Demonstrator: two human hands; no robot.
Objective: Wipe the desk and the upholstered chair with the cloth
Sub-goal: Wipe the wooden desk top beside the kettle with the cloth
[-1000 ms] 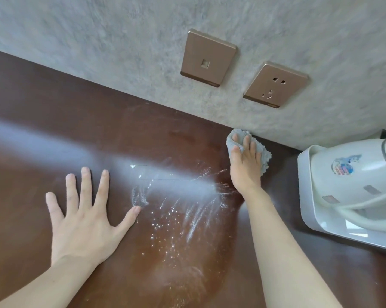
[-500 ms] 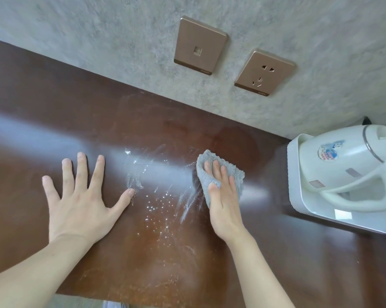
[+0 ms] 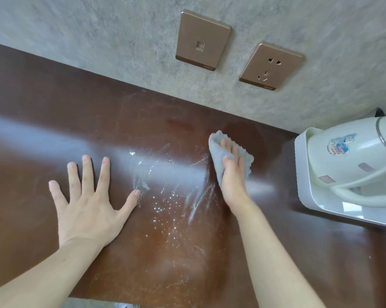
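On the left of the dark brown tabletop (image 3: pixel 43 112), the left hand (image 3: pixel 88 203) lies palm down with its fingers spread wide, holding nothing. Just right of its thumb, white streaks and specks (image 3: pixel 169 196) smear the glossy wood, which carries a pale band of reflected light across its middle. Right of the smears, the right hand (image 3: pixel 233 174) presses flat on the cloth (image 3: pixel 218 152), fingers pointing to the far side and lying together over it. The cloth is light grey, fluffy and folded or bunched, its edges sticking out past the fingertips and to either side of the hand; it lies on the tabletop, well short of the wall. On the mottled grey wall (image 3: pixel 98 41) beyond are two bronze-coloured plates: a data socket (image 3: pixel 202 40) and, to its right, a power socket (image 3: pixel 270 66). At the far right edge stands a white electric kettle (image 3: pixel 352 156) on a white tray (image 3: pixel 303 174). The kettle bears a round blue and red cartoon sticker (image 3: pixel 339 146); its writing is too small to read.
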